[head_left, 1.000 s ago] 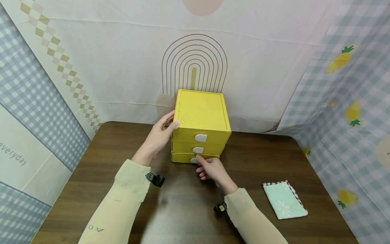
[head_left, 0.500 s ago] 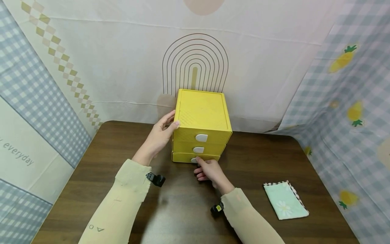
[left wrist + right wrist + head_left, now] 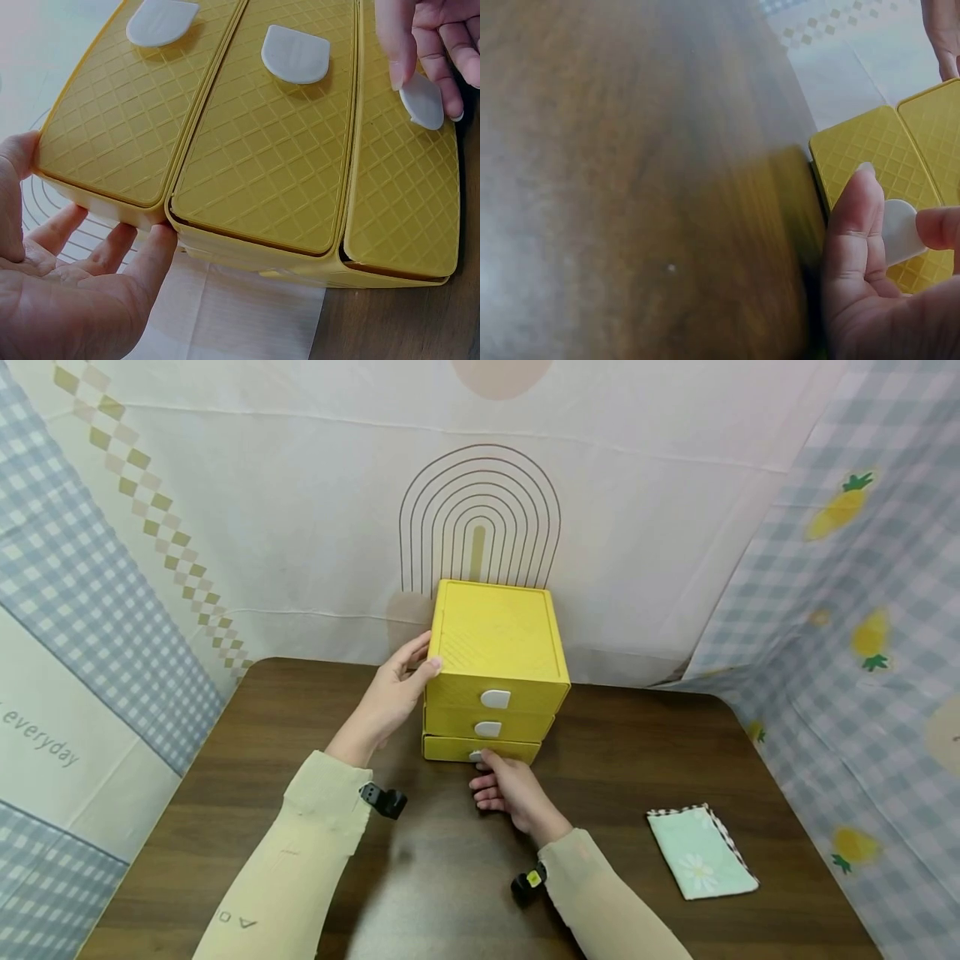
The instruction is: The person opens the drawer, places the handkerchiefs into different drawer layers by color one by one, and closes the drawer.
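Plain only in left-wrist view: left fingers (image 3: 154,259) apart against cabinet (image 3: 259,169); right fingers (image 3: 855,217) tight on tab (image 3: 901,231)

A dark brown wood-grain tabletop (image 3: 645,735) with rounded far corners fills the lower part of the head view; a pale patch of reflected light shines near its front. Behind it hangs a creased off-white fabric backdrop (image 3: 300,510), printed with thin-lined nested arches (image 3: 477,552), a beige partial circle (image 3: 501,377) and a slanting olive-and-beige diamond border (image 3: 150,485). At left is blue-and-white gingham cloth (image 3: 75,552); at right, draped pale-blue checked cloth (image 3: 795,560) bears yellow pineapples (image 3: 870,633).
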A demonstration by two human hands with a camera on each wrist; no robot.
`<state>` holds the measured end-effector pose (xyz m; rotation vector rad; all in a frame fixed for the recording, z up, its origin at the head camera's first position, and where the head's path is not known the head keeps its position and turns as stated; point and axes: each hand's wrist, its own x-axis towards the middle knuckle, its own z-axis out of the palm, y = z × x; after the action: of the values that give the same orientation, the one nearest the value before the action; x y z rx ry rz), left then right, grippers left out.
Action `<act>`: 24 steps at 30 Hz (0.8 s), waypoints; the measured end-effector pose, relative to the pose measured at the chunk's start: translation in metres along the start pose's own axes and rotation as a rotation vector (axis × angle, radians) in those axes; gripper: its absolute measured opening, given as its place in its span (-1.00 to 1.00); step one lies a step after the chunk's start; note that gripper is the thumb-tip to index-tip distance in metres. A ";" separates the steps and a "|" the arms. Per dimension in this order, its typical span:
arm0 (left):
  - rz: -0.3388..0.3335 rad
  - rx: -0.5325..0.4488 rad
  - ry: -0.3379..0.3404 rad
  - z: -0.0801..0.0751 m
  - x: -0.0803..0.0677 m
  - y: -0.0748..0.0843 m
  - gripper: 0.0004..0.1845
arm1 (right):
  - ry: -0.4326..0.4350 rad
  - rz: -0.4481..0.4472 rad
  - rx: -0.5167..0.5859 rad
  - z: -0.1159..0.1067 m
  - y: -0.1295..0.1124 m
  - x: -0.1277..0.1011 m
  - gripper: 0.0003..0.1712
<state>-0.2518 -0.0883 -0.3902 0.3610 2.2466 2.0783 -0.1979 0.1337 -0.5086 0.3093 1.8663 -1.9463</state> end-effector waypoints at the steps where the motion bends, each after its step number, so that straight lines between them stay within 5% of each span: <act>1: -0.003 0.001 -0.001 0.000 0.000 0.000 -0.37 | -0.002 0.005 0.004 0.000 0.001 -0.001 -0.33; 24: -0.010 0.004 -0.015 0.000 -0.001 -0.001 -0.39 | -0.039 0.006 -0.016 0.004 0.022 -0.042 -0.31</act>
<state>-0.2510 -0.0890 -0.3911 0.3641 2.2397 2.0595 -0.1503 0.1358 -0.5095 0.2698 1.8528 -1.9188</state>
